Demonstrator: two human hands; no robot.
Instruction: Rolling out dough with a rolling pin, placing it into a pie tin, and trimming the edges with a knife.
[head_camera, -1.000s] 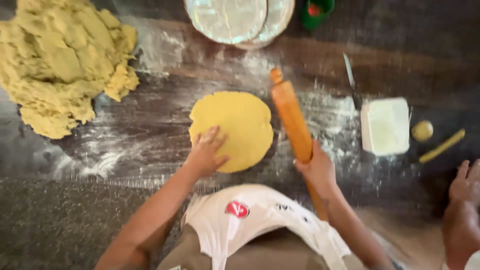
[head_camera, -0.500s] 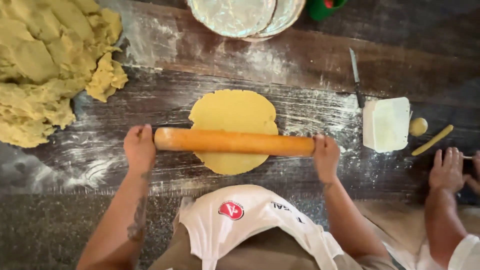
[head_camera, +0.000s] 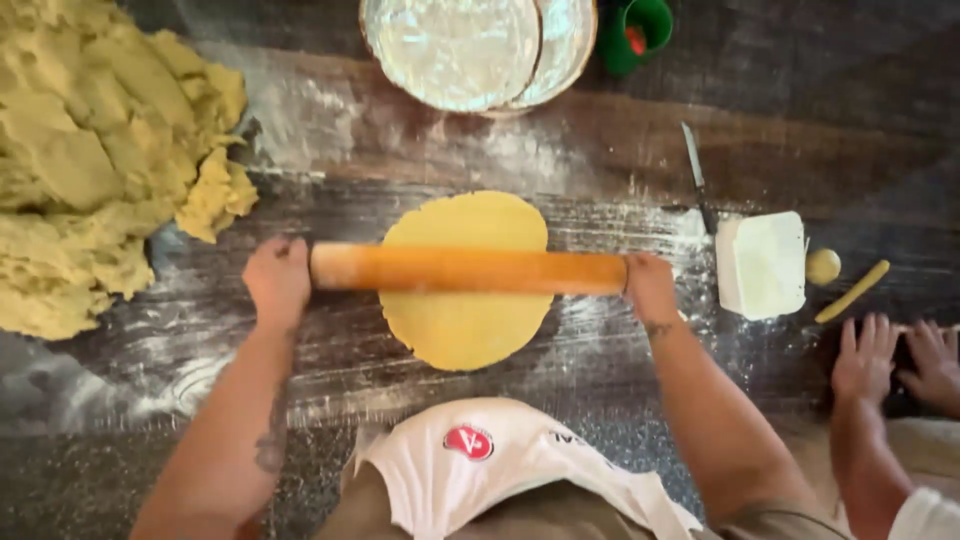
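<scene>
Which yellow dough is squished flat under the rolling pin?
The round flat dough in the middle, under the rolling pin. The big dough heap is lumpy; the dough ball is tiny.

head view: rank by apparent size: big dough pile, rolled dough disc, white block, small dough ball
Largest to smallest as seen:
1. big dough pile, though cut off by the frame edge
2. rolled dough disc, partly under the rolling pin
3. white block
4. small dough ball
All lie on the table, so camera nearness hardly matters.

A dark wooden table (head_camera: 820, 110) fills the view. Flour dusts its middle and left edge under soft, even light.
</scene>
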